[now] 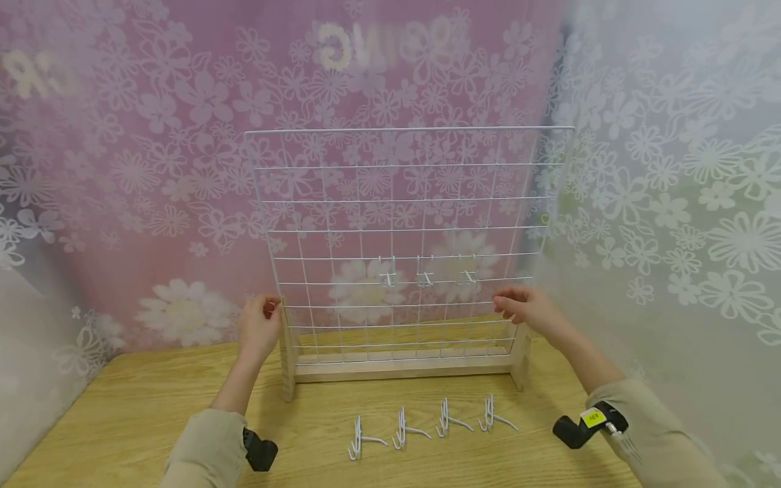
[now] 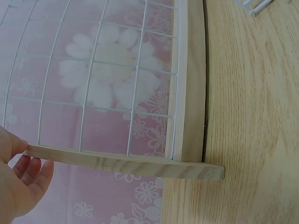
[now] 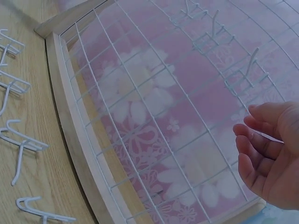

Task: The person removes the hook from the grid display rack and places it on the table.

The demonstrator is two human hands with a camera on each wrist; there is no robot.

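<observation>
A white wire grid panel point(image 1: 407, 230) stands upright in a wooden stand point(image 1: 403, 371). My left hand point(image 1: 259, 325) pinches the top of the stand's left upright point(image 2: 117, 163), thumb on one side and fingers on the other. Off the panel's right edge, my right hand point(image 1: 533, 312) hovers with loosely curled fingers, holding nothing; the right wrist view shows the hand point(image 3: 268, 151) beside the wires. Three white wire hooks, among them a middle hook point(image 1: 425, 278), hang on the grid near its centre. Several more white hooks point(image 1: 405, 430) lie in a row before the stand.
The stand rests on a wood-grain table point(image 1: 152, 407). Behind it hangs a pink curtain point(image 1: 183, 203) with white flowers, and a pale flowered sheet point(image 1: 671, 237) hangs at the right. Each sleeve carries a black wrist camera, such as the left camera point(image 1: 261, 453).
</observation>
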